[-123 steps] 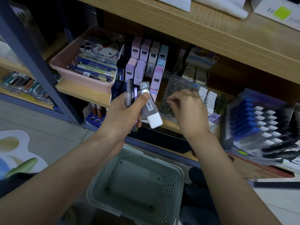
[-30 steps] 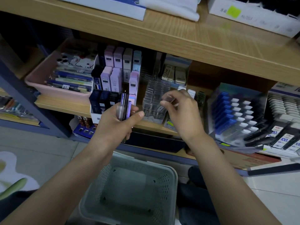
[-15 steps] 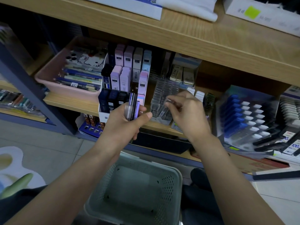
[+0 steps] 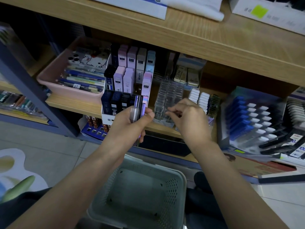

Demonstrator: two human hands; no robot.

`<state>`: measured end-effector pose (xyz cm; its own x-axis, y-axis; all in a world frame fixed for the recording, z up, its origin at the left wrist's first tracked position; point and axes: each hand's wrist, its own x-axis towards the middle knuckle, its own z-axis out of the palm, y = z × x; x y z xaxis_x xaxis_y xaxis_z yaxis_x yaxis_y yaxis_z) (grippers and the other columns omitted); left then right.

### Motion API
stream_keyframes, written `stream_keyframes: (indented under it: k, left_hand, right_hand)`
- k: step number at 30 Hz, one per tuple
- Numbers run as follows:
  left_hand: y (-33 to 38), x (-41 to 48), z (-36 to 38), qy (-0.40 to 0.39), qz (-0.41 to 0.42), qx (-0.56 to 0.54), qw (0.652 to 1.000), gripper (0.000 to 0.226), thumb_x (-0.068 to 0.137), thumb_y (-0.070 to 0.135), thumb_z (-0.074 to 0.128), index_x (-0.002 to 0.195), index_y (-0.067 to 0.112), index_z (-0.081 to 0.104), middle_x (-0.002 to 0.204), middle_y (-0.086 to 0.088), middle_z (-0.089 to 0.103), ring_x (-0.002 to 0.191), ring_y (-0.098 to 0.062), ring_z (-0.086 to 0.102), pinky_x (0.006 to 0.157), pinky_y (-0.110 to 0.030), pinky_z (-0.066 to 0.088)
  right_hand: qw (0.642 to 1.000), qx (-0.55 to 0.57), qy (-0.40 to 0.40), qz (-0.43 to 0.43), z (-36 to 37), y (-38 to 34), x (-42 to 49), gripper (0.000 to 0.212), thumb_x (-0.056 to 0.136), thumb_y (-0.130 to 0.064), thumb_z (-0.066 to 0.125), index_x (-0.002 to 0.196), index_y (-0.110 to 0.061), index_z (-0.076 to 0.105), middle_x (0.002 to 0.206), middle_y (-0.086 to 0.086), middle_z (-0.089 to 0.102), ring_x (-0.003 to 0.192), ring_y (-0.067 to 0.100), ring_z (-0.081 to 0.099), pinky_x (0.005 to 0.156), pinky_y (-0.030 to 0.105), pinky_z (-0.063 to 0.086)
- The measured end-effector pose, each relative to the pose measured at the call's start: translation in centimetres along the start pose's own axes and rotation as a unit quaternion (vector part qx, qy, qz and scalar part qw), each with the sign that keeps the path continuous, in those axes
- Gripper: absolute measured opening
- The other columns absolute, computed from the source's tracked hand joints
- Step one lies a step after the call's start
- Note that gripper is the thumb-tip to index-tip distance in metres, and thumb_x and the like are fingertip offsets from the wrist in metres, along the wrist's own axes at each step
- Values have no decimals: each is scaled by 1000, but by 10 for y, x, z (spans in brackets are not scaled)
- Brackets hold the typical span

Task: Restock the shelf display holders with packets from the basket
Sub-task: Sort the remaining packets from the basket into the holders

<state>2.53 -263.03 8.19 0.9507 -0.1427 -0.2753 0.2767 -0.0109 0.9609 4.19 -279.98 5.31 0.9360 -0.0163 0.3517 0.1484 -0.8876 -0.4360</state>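
My left hand (image 4: 132,124) grips a small stack of slim packets (image 4: 138,105), dark and purple, held upright in front of the shelf. My right hand (image 4: 186,118) hovers at the front of a clear tiered display holder (image 4: 168,95), its thumb and fingers pinched together; whether a packet sits between them I cannot tell. Left of that stands a white stepped holder (image 4: 125,80) filled with pink, lilac and dark lead cases. The grey-green perforated basket (image 4: 179,184) sits below my arms, and its floor shows bare.
A pink tray (image 4: 54,76) of pens and phone cases sits at the shelf's left. Right of the clear holder are white erasers (image 4: 199,98) and a slanted display of blue and white items (image 4: 250,118). A wooden shelf (image 4: 181,40) overhangs above. A blue upright (image 4: 33,90) stands on the left.
The large white-capped packet that my left hand held four seconds ago is gone from it. Over the last second both hands stay near the clear holder; the view shifts slightly.
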Motion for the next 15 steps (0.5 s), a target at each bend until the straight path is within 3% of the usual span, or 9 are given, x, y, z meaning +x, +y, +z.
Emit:
stream_keyframes:
  k: [4,7,9,12,15]
  left_hand:
    - [-1,0,-2,-26,-26,-6,999,11,88,30,58,95,25,65,60,1,51,45,-6,47,44,-19,37]
    - [-1,-2,-2,-62,-52,6,997,18,88,31,57,104,27,64,61,3,52,48,-5,50,45,-17,38]
    - [-1,-3,-2,-87,-61,34,994,14,89,30,58,101,26,64,63,3,54,50,-5,52,46,-17,39]
    - [0,-6,-2,-112,-70,59,990,7,89,26,59,88,20,63,66,0,57,50,-4,54,47,-17,40]
    - [4,-9,-2,-128,-84,41,987,11,88,27,59,86,17,64,64,0,59,51,-5,54,47,-18,40]
  right_hand:
    - [998,-46,23,-27,-3,0,-5,10,77,-9,75,87,-9,76,82,5,66,79,23,59,63,30,52]
    - [998,-50,27,-28,-8,-10,-6,18,85,-10,66,102,-7,72,94,7,62,91,24,57,74,33,51]
    - [994,105,-17,34,-16,-28,-7,22,93,-19,57,111,-12,67,96,-3,60,89,11,56,80,24,47]
    - [947,273,-153,77,-25,-46,-6,13,94,-23,54,95,-22,67,80,-17,60,76,-3,56,76,23,48]
    - [894,371,-214,129,-35,-51,-4,8,91,-14,59,86,-17,65,79,-7,61,68,-3,59,64,17,50]
